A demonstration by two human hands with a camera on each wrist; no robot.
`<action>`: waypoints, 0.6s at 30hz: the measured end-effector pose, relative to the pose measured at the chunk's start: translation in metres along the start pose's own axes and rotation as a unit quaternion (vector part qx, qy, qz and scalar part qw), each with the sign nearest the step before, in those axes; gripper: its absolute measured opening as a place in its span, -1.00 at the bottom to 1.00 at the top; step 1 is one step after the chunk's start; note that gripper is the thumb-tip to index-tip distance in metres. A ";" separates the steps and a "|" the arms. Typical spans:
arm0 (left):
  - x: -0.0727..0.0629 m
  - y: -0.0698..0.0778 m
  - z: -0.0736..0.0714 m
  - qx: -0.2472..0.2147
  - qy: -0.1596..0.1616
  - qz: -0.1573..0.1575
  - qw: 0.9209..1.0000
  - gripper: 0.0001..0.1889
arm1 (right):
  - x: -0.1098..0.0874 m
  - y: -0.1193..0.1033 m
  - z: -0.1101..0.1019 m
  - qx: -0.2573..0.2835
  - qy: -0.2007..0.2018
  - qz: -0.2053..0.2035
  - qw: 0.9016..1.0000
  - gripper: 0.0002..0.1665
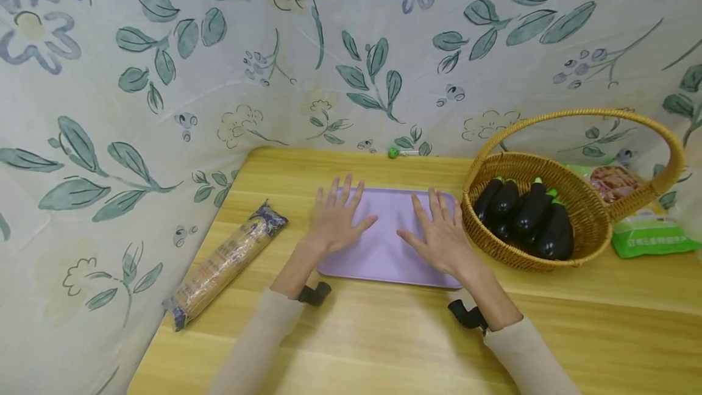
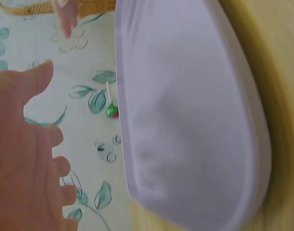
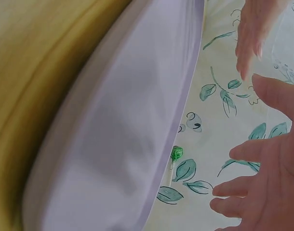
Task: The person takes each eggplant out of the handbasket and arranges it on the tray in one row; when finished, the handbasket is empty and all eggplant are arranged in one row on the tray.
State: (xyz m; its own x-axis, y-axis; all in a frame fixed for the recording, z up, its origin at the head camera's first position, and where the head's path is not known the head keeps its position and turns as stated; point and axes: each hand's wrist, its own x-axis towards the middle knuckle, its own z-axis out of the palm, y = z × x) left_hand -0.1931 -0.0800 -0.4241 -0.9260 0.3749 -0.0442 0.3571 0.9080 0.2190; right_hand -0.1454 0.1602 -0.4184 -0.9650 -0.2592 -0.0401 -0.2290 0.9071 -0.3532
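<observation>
A lilac tray (image 1: 384, 236) lies flat on the wooden table. Above its left side is my left hand (image 1: 333, 224), palm down with fingers spread. My right hand (image 1: 441, 241) is spread the same way over the tray's right side. Both wrist views show a gap between each palm and the tray (image 2: 185, 106), so the hands appear raised off it and hold nothing. The right hand is also near a wicker basket (image 1: 493, 249) of several dark eggplants (image 1: 529, 212). Left of the left hand lies a long clear-and-blue packet of what looks like dried noodles (image 1: 227, 264).
A green-wrapped lollipop (image 1: 393, 153) lies at the table's back edge by the floral cloth (image 1: 329, 78). Behind and right of the basket, whose tall handle (image 1: 576, 113) arches up, are a green-and-white bag (image 1: 652, 236) and a packet with reddish contents (image 1: 611, 181).
</observation>
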 end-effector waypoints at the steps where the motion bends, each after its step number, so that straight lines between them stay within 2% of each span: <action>1: 0.000 -0.004 -0.001 -0.007 -0.005 0.001 1.000 -0.10 | -0.001 0.001 -0.001 0.001 -0.001 0.000 1.000 0.02; 4: -0.003 -0.019 -0.005 -0.035 -0.026 0.003 0.999 -0.04 | -0.002 0.002 -0.002 0.001 -0.003 -0.002 1.000 0.02; 7: -0.008 -0.037 -0.009 -0.079 -0.061 0.008 0.995 0.03 | -0.004 0.003 -0.003 0.004 -0.003 -0.003 1.000 0.02; 12: -0.015 -0.063 -0.010 -0.174 -0.120 0.025 0.977 0.24 | -0.007 0.006 -0.004 0.011 -0.011 -0.003 1.000 0.03; 15: -0.017 -0.074 -0.005 -0.198 -0.139 0.040 0.969 0.37 | -0.008 0.006 -0.004 0.013 -0.017 -0.005 1.000 0.03; 18: -0.017 -0.081 -0.002 -0.205 -0.157 0.043 0.965 0.46 | -0.010 0.006 -0.005 0.015 -0.019 -0.009 1.000 0.03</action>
State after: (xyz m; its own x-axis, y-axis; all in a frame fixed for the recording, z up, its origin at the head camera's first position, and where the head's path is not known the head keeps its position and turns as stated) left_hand -0.2061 -0.1599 -0.4391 -0.7896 0.5417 -0.2881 0.2927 0.7452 0.5991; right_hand -0.1381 0.1695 -0.4157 -0.9552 -0.2877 -0.0692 -0.2411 0.8923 -0.3817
